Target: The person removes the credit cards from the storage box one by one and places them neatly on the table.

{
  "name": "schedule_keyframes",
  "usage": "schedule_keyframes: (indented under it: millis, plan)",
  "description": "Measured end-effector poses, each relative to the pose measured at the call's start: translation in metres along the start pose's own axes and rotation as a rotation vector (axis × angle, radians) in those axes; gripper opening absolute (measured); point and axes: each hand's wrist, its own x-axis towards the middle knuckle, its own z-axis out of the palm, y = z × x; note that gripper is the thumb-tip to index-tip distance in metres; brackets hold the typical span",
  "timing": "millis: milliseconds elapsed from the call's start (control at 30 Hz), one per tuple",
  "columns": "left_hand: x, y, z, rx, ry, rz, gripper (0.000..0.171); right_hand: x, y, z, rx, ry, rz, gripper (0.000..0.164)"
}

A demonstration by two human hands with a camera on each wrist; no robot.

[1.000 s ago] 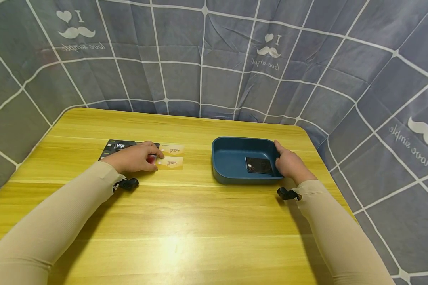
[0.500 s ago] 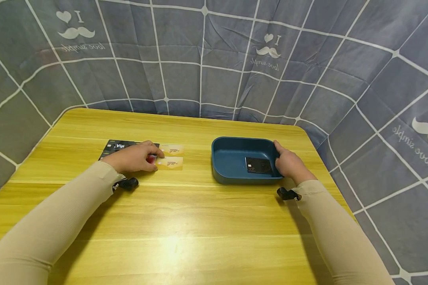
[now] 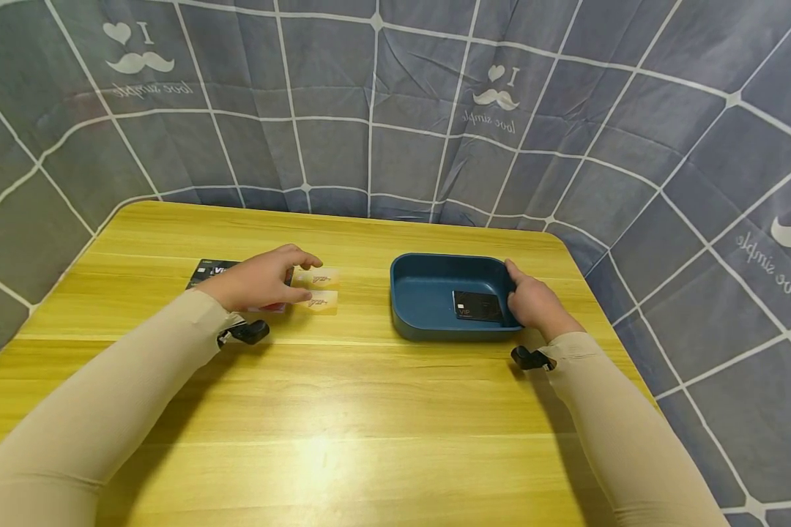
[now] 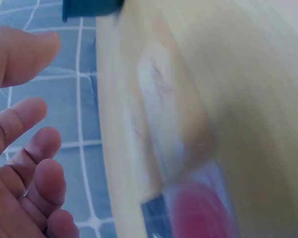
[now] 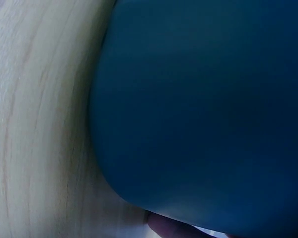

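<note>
My left hand (image 3: 264, 282) hovers over cards on the table, thumb and fingers apart with nothing between them. Beneath its fingertips lie two yellow cards, the nearer card (image 3: 321, 302) and the farther card (image 3: 323, 277). A dark VIP card (image 3: 207, 269) shows behind the hand, and a card with a pink-red patch (image 4: 201, 213) appears in the left wrist view. The hand hides part of this group. My right hand (image 3: 539, 304) grips the right end of a blue rectangular box (image 3: 458, 335), which also fills most of the right wrist view. One black VIP card (image 3: 478, 307) lies inside it.
The wooden table (image 3: 343, 410) has a rounded far edge. Behind it and along both sides hangs a grey-blue curtain (image 3: 336, 80) with white grid lines.
My left hand has risen off the cards and shifted slightly right, its fingers spreading. The right hand and the box have stayed in place.
</note>
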Motion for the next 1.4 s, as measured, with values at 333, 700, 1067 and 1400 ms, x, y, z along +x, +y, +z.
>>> schedule_keyframes:
  millis: [333, 700, 1067, 1400]
  plan:
    - [0.031, 0.041, 0.006, -0.038, 0.064, 0.159, 0.067, 0.007, 0.005, 0.003, -0.007, 0.012, -0.011, 0.072]
    - [0.071, 0.090, 0.019, -0.093, 0.043, 0.243, 0.072, 0.013, 0.008, 0.004, -0.024, 0.028, -0.033, 0.072]
    - [0.101, 0.110, 0.033, -0.132, 0.034, 0.278, 0.073, 0.017, 0.009, 0.005, -0.034, 0.036, -0.036, 0.072]
    - [0.118, 0.128, 0.047, -0.146, 0.001, 0.290, 0.075, 0.017, 0.008, 0.007, -0.020, 0.035, -0.033, 0.072]
